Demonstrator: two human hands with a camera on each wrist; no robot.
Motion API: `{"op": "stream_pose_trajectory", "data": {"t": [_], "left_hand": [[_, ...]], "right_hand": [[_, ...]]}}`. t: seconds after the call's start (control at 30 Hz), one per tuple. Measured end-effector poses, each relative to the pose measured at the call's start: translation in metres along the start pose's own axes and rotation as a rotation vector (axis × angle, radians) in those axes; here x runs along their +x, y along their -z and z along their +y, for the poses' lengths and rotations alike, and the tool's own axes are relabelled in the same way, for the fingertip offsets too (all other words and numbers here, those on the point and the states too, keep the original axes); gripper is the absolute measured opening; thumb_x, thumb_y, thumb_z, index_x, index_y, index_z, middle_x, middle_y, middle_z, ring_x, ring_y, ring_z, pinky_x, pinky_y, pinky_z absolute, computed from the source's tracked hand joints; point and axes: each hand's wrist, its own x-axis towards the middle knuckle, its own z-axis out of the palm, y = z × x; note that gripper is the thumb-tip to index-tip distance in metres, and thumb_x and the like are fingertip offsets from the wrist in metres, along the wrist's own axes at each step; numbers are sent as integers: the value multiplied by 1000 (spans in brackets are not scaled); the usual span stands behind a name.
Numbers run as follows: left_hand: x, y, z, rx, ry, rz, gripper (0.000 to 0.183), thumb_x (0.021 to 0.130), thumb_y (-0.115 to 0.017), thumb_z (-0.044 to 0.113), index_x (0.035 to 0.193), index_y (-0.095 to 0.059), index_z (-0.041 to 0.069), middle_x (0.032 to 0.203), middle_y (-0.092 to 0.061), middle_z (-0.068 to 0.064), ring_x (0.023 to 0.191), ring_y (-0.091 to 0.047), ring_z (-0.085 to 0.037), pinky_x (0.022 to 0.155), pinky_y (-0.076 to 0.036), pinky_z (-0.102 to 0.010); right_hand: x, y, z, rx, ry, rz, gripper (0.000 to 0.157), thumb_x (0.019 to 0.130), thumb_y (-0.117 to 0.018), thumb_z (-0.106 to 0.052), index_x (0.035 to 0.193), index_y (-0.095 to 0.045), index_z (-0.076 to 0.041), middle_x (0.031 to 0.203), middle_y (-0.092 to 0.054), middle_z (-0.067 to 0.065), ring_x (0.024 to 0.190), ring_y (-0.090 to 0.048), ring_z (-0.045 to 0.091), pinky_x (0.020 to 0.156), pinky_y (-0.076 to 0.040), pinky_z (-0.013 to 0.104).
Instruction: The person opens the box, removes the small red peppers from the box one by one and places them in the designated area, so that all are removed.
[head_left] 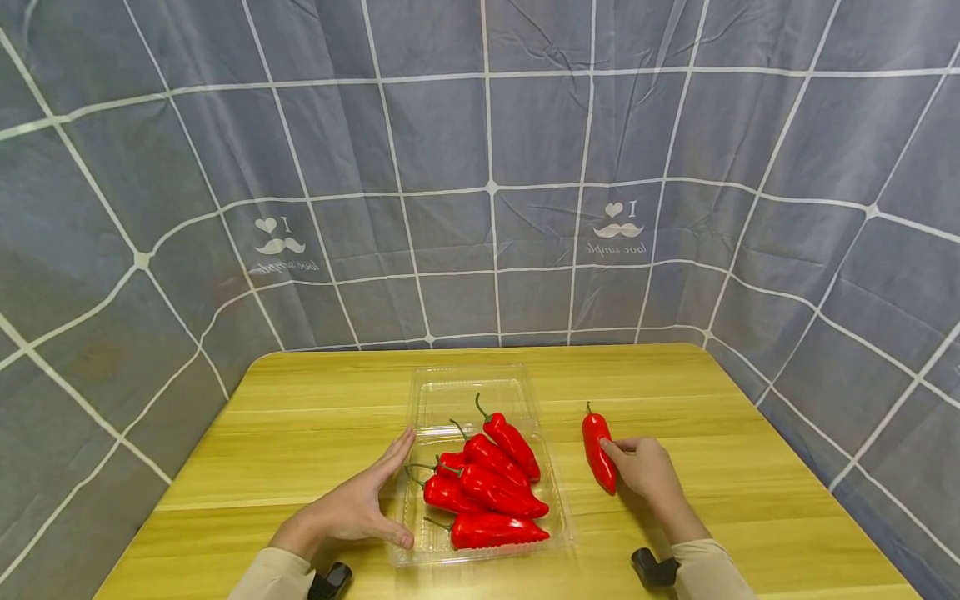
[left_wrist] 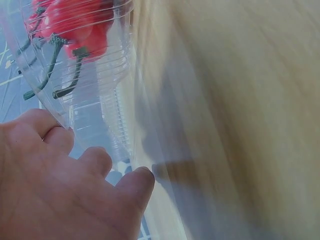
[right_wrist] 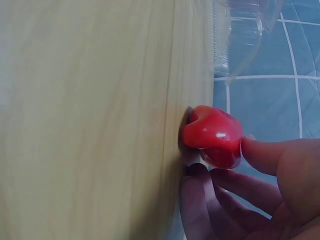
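Observation:
A clear plastic clamshell box (head_left: 557, 500) stands on the table with its lid (head_left: 472, 392) folded back, away from me. Several glossy red peppers (head_left: 498, 530) with green stems lie heaped in it. My left hand (head_left: 360, 502) is at the box's left side, fingers and thumb spread along its edge; the left wrist view shows fingers (left_wrist: 56, 137) touching the plastic. To the right of the box, a single red pepper (head_left: 597, 450) lies on the wood, stem pointing away. My right hand (head_left: 649, 473) pinches this pepper (right_wrist: 215, 132) between thumb and fingers.
The wooden table (head_left: 315, 417) has rounded far corners. A grey curtain (head_left: 442, 233) with white grid lines hangs behind it and along both sides. Black wrist mounts (head_left: 654, 568) sit at both cuffs.

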Motion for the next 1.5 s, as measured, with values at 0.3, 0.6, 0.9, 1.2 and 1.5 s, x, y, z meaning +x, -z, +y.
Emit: {"op": "stream_pose_trajectory", "data": {"t": [0.3, 0.6, 0.9, 1.2, 1.5], "left_hand": [[0, 0, -1, -9, -4, 3, 135, 70, -94, 31, 163, 3, 14, 167, 12, -13, 149, 10, -43, 112, -7, -69], [1, 1, 1, -13, -8, -1, 134, 70, -94, 32, 162, 2, 9, 167, 12, -14, 149, 10, -42, 112, -8, -69], [-1, 4, 2, -3, -10, 2, 134, 71, -93, 35, 162, 2, 11, 167, 12, -14, 149, 10, -44, 111, -8, -71], [-2, 5, 2, -3, -22, -1, 134, 71, -92, 36, 163, 3, 13, 167, 12, -14, 149, 10, -44, 111, -8, -72], [0, 1, 1, -12, -11, -13, 133, 72, -93, 31, 162, 2, 7, 166, 13, -14, 149, 11, -43, 111, -8, -71]], "right_hand": [[0, 5, -5, -2, -8, 8, 77, 99, -59, -50, 143, -46, 12, 135, -55, 33, 120, -57, 47, 98, -48, 56], [-1, 8, -24, 107, 102, 45, 89, 90, -68, -60, 155, -40, -6, 149, -45, 28, 131, -48, 47, 104, -43, 58], [-1, -9, -60, 209, 235, 3, 85, 84, -80, -50, 151, -47, -10, 145, -52, 21, 125, -54, 43, 99, -49, 53], [-3, -30, -82, 280, 335, -103, 81, 78, -88, -38, 145, -54, -8, 134, -62, 18, 118, -61, 38, 97, -51, 50], [-9, -44, -99, 187, 386, -192, 74, 75, -91, -30, 137, -60, -2, 120, -69, 13, 103, -66, 29, 89, -56, 44]]}}
